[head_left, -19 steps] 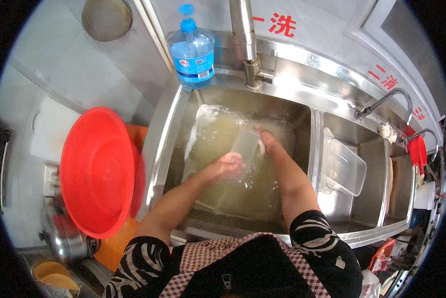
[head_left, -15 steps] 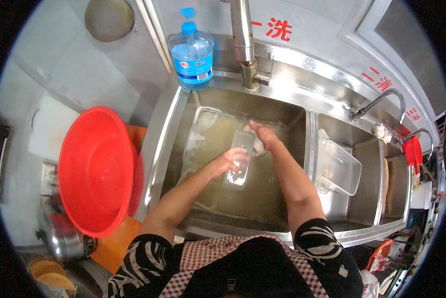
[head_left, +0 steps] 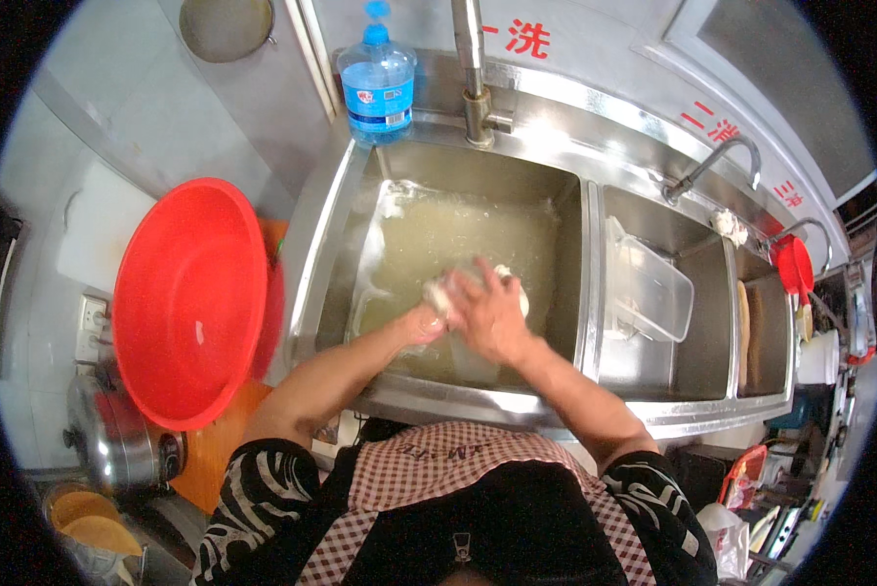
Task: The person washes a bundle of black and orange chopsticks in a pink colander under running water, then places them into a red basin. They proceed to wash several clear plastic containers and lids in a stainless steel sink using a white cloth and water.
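Observation:
Over the water in the large left sink basin (head_left: 458,164), my two hands are close together and smeared by motion. My right hand (head_left: 495,317) is bent over a white cloth (head_left: 524,301) that shows past its edge. Next to it my left hand (head_left: 429,320) is partly covered by the right, its fingers blurred. A faint, see-through plastic container (head_left: 475,359) shows just below the hands, against the left hand. Most of its outline is lost in the cloudy water and blur. Foam lies along the basin's left side.
A large red tub (head_left: 189,313) stands left of the sink. A blue pump bottle (head_left: 378,98) is at the back left corner, beside the faucet (head_left: 476,107). In the middle basin sits a clear plastic box (head_left: 653,288). A red ladle (head_left: 792,264) hangs at the far right.
Both hands have come nearer to me. The right hand has moved from the container's far end to across the left hand. The container, plain before, is now mostly hidden.

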Action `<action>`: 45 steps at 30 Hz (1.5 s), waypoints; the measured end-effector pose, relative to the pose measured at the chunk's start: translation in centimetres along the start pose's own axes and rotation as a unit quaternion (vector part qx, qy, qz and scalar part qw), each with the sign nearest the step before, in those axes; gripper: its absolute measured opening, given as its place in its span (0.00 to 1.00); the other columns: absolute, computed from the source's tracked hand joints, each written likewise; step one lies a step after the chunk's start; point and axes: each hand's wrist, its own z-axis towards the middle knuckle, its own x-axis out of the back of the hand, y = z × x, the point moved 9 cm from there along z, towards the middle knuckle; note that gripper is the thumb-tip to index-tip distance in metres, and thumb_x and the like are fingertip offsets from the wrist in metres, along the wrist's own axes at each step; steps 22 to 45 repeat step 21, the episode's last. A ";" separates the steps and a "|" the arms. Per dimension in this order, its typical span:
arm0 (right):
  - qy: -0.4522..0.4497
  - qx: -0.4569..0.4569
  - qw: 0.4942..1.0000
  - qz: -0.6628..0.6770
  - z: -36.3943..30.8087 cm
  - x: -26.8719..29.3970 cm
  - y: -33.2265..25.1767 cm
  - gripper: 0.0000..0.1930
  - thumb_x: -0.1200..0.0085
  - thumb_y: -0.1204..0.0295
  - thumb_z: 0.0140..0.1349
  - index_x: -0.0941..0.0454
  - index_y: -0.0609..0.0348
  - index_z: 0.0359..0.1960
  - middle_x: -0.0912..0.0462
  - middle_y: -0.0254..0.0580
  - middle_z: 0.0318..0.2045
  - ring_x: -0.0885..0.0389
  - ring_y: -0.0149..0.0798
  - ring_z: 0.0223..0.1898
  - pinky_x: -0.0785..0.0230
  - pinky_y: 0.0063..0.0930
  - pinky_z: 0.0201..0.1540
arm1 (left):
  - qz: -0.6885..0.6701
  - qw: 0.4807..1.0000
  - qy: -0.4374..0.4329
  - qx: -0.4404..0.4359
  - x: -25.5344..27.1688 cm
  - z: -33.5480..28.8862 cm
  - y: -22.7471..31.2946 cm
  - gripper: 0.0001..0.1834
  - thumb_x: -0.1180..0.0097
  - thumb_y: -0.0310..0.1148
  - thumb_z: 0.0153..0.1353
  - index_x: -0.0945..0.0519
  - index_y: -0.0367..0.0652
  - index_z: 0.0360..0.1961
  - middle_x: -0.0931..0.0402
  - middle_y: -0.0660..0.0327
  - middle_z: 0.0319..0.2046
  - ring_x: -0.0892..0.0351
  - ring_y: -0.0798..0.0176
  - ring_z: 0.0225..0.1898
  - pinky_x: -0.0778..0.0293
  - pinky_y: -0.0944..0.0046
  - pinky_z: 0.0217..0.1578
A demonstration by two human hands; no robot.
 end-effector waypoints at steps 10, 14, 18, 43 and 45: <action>-0.212 -0.267 0.910 0.236 4.1 -6.9 9.5 0.23 0.57 0.50 0.63 0.23 0.54 0.47 0.20 0.48 0.43 0.22 0.47 0.44 0.31 0.39 0.48 | 0.071 0.995 -0.059 0.040 -2.8 -0.3 -1.7 0.10 0.45 0.32 0.59 0.22 0.37 0.37 0.21 0.55 0.35 0.22 0.61 0.39 0.28 0.61 0.44; -0.274 -0.325 0.739 0.522 4.7 -12.2 10.0 0.22 0.53 0.55 0.62 0.24 0.61 0.47 0.19 0.44 0.43 0.21 0.41 0.40 0.30 0.37 0.47 | -0.016 0.998 0.063 0.007 -0.2 -1.3 -1.9 0.18 0.50 0.42 0.63 0.22 0.36 0.28 0.22 0.55 0.28 0.23 0.58 0.32 0.29 0.58 0.38; -0.302 -0.300 0.528 0.734 -0.7 -23.0 10.4 0.19 0.52 0.59 0.62 0.23 0.58 0.48 0.20 0.48 0.43 0.20 0.42 0.43 0.30 0.37 0.49 | -0.049 0.996 -0.001 -0.072 -0.3 -3.7 1.1 0.24 0.52 0.48 0.63 0.22 0.35 0.27 0.22 0.51 0.28 0.23 0.56 0.30 0.30 0.58 0.37; -0.227 -0.368 0.392 0.812 -4.3 -24.1 6.5 0.28 0.49 0.54 0.60 0.34 0.54 0.60 0.23 0.46 0.49 0.23 0.43 0.48 0.32 0.40 0.53 | -0.024 0.994 0.080 -0.073 2.4 -6.1 2.1 0.25 0.52 0.49 0.62 0.21 0.34 0.26 0.21 0.48 0.28 0.23 0.55 0.31 0.31 0.57 0.39; -0.227 -0.368 0.392 0.812 -4.3 -24.1 6.5 0.28 0.49 0.54 0.60 0.34 0.54 0.60 0.23 0.46 0.49 0.23 0.43 0.48 0.32 0.40 0.53 | -0.024 0.994 0.080 -0.073 2.4 -6.1 2.1 0.25 0.52 0.49 0.62 0.21 0.34 0.26 0.21 0.48 0.28 0.23 0.55 0.31 0.31 0.57 0.39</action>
